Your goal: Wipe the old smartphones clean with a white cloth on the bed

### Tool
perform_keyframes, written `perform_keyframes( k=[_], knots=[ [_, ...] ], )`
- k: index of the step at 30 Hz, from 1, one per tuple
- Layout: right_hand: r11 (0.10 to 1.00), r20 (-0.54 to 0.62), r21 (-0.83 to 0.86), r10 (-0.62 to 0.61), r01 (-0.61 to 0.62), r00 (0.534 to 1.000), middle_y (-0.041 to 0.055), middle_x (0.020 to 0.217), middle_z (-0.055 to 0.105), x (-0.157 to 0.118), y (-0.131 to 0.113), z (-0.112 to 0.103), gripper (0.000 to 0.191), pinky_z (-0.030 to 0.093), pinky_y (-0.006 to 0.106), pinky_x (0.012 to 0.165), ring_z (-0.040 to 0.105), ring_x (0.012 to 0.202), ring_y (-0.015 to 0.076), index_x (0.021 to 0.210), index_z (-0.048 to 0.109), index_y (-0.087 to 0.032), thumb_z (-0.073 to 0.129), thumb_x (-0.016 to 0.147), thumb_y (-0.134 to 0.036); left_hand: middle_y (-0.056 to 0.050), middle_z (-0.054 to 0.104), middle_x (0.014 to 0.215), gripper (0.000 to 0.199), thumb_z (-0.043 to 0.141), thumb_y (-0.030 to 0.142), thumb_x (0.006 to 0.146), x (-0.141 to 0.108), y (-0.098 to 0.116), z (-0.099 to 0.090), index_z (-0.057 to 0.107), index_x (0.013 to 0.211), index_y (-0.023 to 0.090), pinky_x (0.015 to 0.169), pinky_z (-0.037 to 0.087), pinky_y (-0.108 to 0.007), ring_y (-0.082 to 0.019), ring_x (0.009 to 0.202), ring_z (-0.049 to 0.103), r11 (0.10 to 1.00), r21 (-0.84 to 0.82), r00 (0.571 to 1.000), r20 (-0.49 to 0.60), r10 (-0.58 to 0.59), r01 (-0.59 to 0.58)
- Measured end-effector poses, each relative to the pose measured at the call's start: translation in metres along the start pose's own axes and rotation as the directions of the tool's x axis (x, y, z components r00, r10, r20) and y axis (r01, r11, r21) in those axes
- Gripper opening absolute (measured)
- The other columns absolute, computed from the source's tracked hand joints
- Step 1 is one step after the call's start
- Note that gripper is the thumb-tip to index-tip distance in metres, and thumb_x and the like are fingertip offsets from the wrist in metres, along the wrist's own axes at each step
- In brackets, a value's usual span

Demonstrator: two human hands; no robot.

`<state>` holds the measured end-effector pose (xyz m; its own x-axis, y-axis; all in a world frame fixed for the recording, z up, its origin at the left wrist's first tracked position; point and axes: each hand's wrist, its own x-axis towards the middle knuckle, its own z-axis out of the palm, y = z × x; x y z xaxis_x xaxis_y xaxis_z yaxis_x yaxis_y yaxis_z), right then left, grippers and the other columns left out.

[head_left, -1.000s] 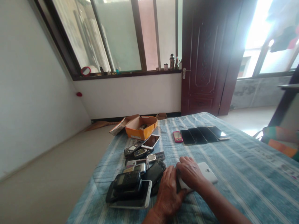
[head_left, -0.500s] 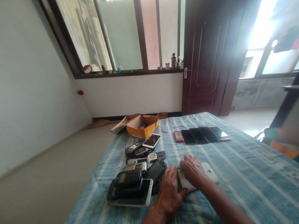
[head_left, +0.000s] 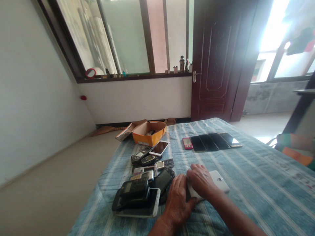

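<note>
A white smartphone [head_left: 220,181] lies back up on the cloth, its camera end showing to the right. My left hand [head_left: 177,196] steadies its left end, thumb along the near edge and fingers stretched beyond. Over the same end, my right hand [head_left: 199,179] curls its fingers against the phone; the fingertips are partly hidden. Just left of my hands is a pile of old phones: a dark touchscreen phone [head_left: 163,179], a black keypad phone [head_left: 134,189] and a large white-edged phone [head_left: 154,204] under it. Behind are a slim keypad phone [head_left: 165,164] and a white-framed phone [head_left: 159,148].
An orange cardboard box [head_left: 149,139] stands with its lid open at the table's far left, a phone inside. A pink phone [head_left: 187,143] and several dark flat phones [head_left: 208,142] lie in a row at the back. Blue striped cloth [head_left: 258,190] covers the table.
The view has shifted very slightly. My right hand has moved a little leftward along the white smartphone; my left hand stays at its end.
</note>
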<state>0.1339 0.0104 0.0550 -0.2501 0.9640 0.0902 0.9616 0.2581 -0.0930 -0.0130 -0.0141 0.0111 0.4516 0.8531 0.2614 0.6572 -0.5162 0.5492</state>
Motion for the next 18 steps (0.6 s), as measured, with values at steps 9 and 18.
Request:
perform_keyframes(
  k=[9,18],
  knots=[
    [0.997,0.028,-0.048,0.068,-0.066,0.997,0.0106,0.093,0.063,-0.002,0.013,-0.004,0.027,0.031,0.033,0.073,0.056,0.091,0.0236,0.085,0.068,-0.017,0.042,0.089,-0.014,-0.024,0.043,0.140,0.071,0.065,0.041,0.075,0.000,0.007,-0.005,0.046,0.132,0.004,0.111,0.026,-0.053,-0.038,0.134,0.034,0.995,0.058,0.993,0.082,-0.088,0.083],
    [0.984,0.051,-0.080,0.165,-0.161,0.985,0.0110,0.091,0.064,-0.008,0.034,-0.010,0.029,0.031,0.034,0.073,0.057,0.090,0.0243,0.083,0.070,-0.017,0.041,0.090,-0.018,-0.022,0.039,0.144,0.069,0.064,0.038,0.075,0.000,0.019,-0.013,0.047,0.132,0.005,0.113,0.024,-0.049,-0.036,0.136,0.030,0.986,0.087,0.978,0.141,-0.153,0.141]
  ],
)
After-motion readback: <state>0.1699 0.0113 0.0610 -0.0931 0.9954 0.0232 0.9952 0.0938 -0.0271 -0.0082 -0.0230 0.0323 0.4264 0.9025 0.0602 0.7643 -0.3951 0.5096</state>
